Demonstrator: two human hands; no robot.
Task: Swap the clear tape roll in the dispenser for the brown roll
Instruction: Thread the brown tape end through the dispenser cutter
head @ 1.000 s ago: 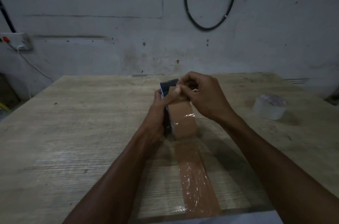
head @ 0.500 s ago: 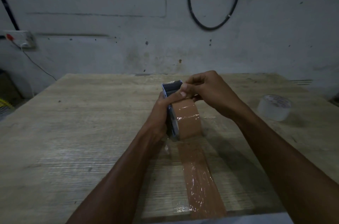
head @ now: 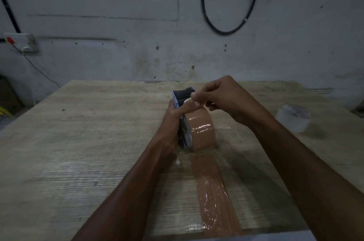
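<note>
Brown tape lies stuck down the wooden table (head: 78, 142) in a glossy strip (head: 214, 197) that runs from the near edge up to the dispenser. There the brown roll (head: 201, 130) sits mounted on the dispenser (head: 182, 98), its shiny face toward me and the dark blade end tipped up behind. The left hand (head: 171, 120) is wrapped around the dispenser's frame, thumb laid over the top of the roll. The right hand (head: 218, 94) is closed in a pinch at that same spot, forefinger and thumb on the tape's edge just below the blade end; whether it has the loose end itself I cannot tell.

Compared with a second ago, the dispenser has been rocked more upright and the right hand has lifted with it, the pinch now higher against the blade plate. The roll has stayed seated throughout. To my eye that means the swap itself is done and what remains is threading or cutting off the leader.

Farther off to the right, well apart from the hands, the clear roll (head: 293, 116) stands alone on the table. Behind, a black cable (head: 220, 30) loops on the grey wall.
</note>
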